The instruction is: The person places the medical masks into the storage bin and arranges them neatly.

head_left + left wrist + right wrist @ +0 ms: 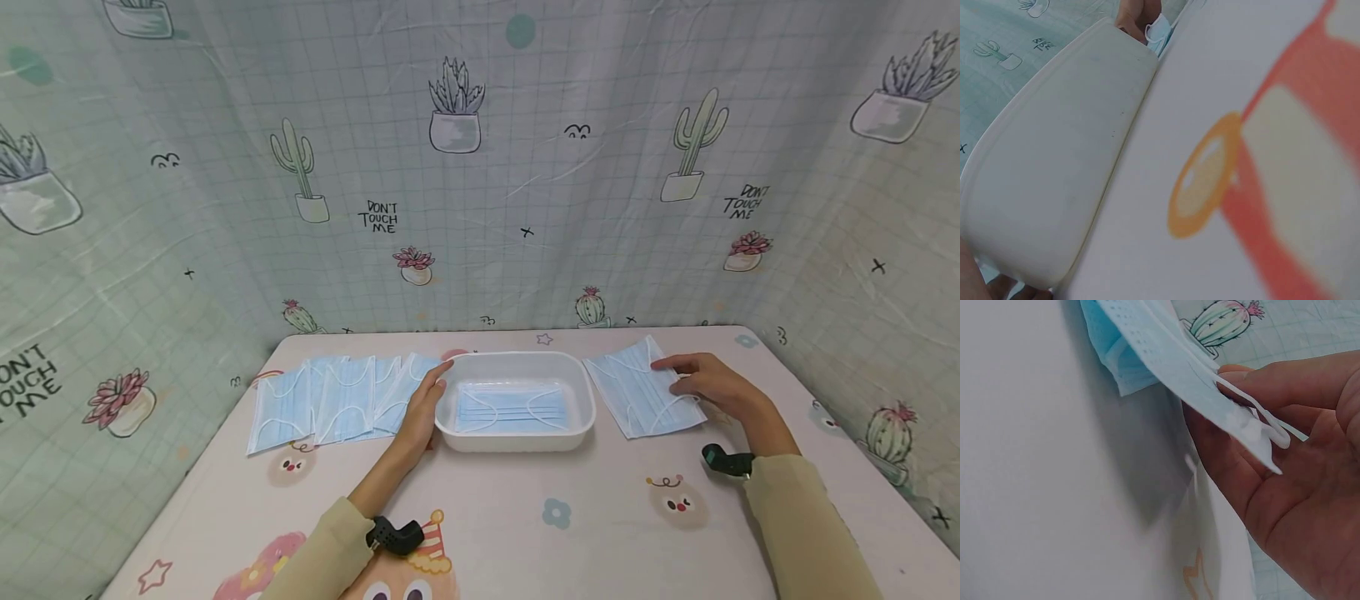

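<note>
A white plastic tub (517, 444) stands mid-table, with a pleated light-blue face mask (513, 410) lying flat inside, white ear loops on top. My left hand (420, 421) holds the tub's left end, fingertips up at the rim; the left wrist view catches only some fingers (1004, 286) round the tub's corner. To the tub's right, my right hand (716, 385) pinches another blue face mask (637, 392) by its side. In the right wrist view that mask (1179, 381) is slightly bent and its edge raised, with thumb and fingers on either face and an ear loop beside them.
Several more blue masks (345, 400) overlap in a row left of the tub. A pale cloth with cartoon prints covers the table (600, 525). Behind and at the sides hangs a cactus-patterned curtain (495, 200). Dark wrist devices (395, 536) sit at both sleeves.
</note>
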Demonstrator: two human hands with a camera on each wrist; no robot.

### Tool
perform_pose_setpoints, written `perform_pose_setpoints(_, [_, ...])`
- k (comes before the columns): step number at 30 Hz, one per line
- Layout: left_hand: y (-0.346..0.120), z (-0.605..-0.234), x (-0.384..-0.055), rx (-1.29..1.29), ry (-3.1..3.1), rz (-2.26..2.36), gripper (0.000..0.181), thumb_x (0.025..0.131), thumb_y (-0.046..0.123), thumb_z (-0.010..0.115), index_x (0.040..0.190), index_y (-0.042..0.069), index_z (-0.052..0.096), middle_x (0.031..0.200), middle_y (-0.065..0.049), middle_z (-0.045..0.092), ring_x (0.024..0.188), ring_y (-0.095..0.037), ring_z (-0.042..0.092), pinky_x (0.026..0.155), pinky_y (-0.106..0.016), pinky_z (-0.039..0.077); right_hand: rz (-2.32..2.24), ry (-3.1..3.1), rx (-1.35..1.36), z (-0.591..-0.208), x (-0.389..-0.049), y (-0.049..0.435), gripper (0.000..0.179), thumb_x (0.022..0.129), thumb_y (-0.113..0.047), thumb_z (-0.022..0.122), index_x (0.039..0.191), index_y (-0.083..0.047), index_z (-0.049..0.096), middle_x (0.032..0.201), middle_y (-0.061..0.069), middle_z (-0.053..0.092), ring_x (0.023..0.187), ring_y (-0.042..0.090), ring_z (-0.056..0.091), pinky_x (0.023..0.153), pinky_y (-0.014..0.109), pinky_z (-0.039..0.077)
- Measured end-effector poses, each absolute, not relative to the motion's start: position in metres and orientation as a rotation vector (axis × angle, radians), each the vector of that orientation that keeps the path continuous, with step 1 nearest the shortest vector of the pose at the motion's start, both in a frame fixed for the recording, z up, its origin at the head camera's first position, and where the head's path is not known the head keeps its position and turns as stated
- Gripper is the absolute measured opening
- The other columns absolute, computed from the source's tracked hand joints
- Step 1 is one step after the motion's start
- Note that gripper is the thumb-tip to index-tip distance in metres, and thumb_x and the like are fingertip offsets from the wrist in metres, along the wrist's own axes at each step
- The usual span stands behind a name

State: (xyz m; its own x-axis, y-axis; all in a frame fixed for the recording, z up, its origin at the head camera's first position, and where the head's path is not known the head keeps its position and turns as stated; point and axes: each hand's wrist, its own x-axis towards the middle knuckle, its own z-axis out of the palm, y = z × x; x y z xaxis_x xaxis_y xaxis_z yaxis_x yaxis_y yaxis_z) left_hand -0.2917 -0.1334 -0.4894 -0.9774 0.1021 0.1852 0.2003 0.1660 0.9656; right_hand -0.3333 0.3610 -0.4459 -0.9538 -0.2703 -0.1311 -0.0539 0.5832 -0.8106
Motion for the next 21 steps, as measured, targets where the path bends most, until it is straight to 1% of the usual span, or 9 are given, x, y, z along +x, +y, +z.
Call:
perform_pose_setpoints(6, [-0.1327,-0.4888,-0.2922,-0.305,-2.335,-1.953,0.046,0.112,0.030,0.035,0.157,0.022,0.044,0.168,-0.008,0.033,0.158,-0.032,0.025,0.128,-0.059,0.015,-1.331,2.554,-0.277,-0.4461,-0.3329,0.3625,0.055,0.095,-0.002,0.060,0.149,0.003,0.050,0.165,0.034,0.023,0.150,0.056,0.024,0.118,0.071,0.028])
perform_pose_setpoints(10, [-0.1324,-0.4886,-0.2926,-0.295,-2.336,-1.951,0.046,0.112,0.030,0.035,0.157,0.022,0.044,0.168,-0.007,0.034,0.159,-0.031,0.025,0.129,-0.059,0.014,-1.340,2.558,-0.290,-0.4450,-0.3323,0.3621,0.055,0.095,-0.005,0.062,0.148,0.003,0.051,0.164,0.034,0.026,0.148,0.054,0.029,0.116,0.069,0.034])
perform_pose_setpoints(16, [-0.1325,-0.4891,-0.2928,-0.292,-2.335,-1.952,0.046,0.112,0.030,0.035,0.156,0.023,0.045,0.168,-0.006,0.034,0.158,-0.030,0.025,0.129,-0.058,0.015,-1.319,2.570,-0.277,-0.4441,-0.3320,0.3622,0.057,0.097,-0.016,0.066,0.149,0.003,0.051,0.164,0.034,0.027,0.144,0.052,0.036,0.112,0.063,0.043])
perform_pose_setpoints(19, [-0.1325,-0.4890,-0.2923,-0.292,-2.335,-1.951,0.046,0.112,0.031,0.035,0.156,0.024,0.045,0.168,-0.006,0.034,0.158,-0.031,0.026,0.128,-0.058,0.016,-1.325,2.571,-0.239,-0.4438,-0.3320,0.3620,0.057,0.097,-0.016,0.067,0.150,0.001,0.050,0.165,0.034,0.025,0.144,0.051,0.035,0.112,0.063,0.043])
perform_pose_setpoints(21, [-0.1324,-0.4888,-0.2917,-0.290,-2.338,-1.953,0.046,0.112,0.031,0.035,0.156,0.024,0.044,0.168,-0.007,0.034,0.158,-0.031,0.026,0.128,-0.058,0.016,-1.337,2.568,-0.213,-0.4432,-0.3315,0.3620,0.058,0.097,-0.014,0.066,0.151,0.001,0.049,0.165,0.034,0.023,0.146,0.053,0.033,0.113,0.066,0.041])
